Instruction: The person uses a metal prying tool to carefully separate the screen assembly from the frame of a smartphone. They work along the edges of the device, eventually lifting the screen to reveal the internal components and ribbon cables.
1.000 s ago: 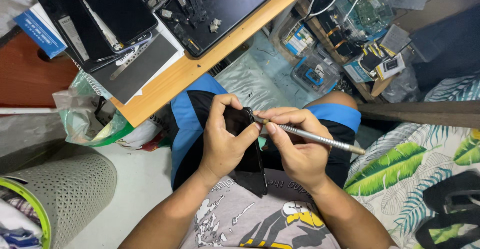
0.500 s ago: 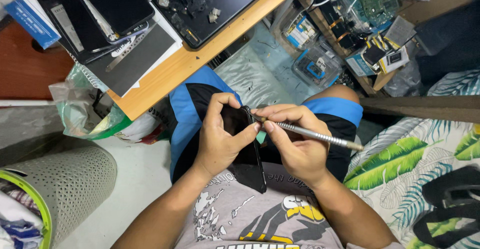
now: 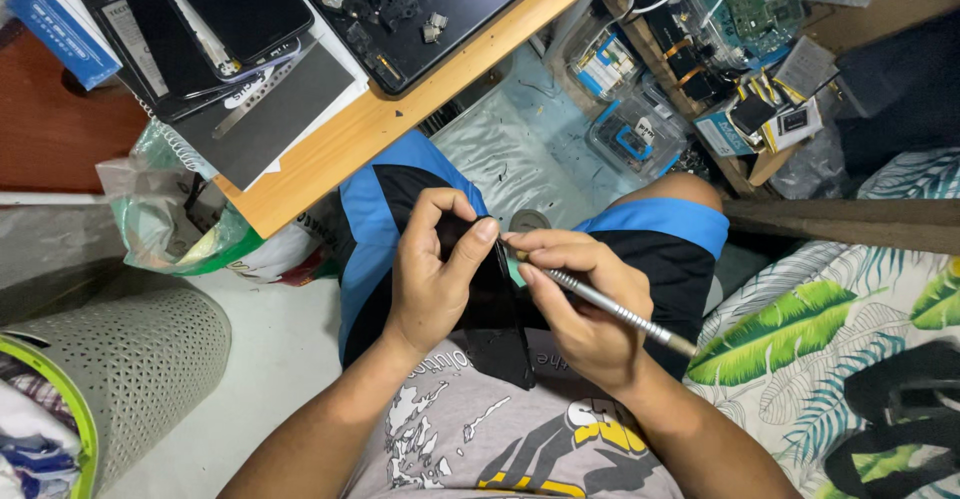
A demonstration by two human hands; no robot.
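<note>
Resting over the person's lap, a flat black phone [image 3: 500, 319] stands nearly on edge, its top pinched between the thumb and fingers of the left hand [image 3: 435, 284]. The right hand [image 3: 585, 304] is closed around a slim metal screwdriver [image 3: 605, 309], whose tip meets the phone's upper edge. Both hands sit close together above blue-and-black shorts [image 3: 380, 209]. Ahead, the wooden tabletop [image 3: 370, 129] carries a dark tray of small parts [image 3: 430, 9] and stacked phones [image 3: 230, 9]. A perforated basket [image 3: 110, 359] stands at the left and a leaf-print cloth [image 3: 850, 339] at the right, leaving narrow floor room between.
</note>
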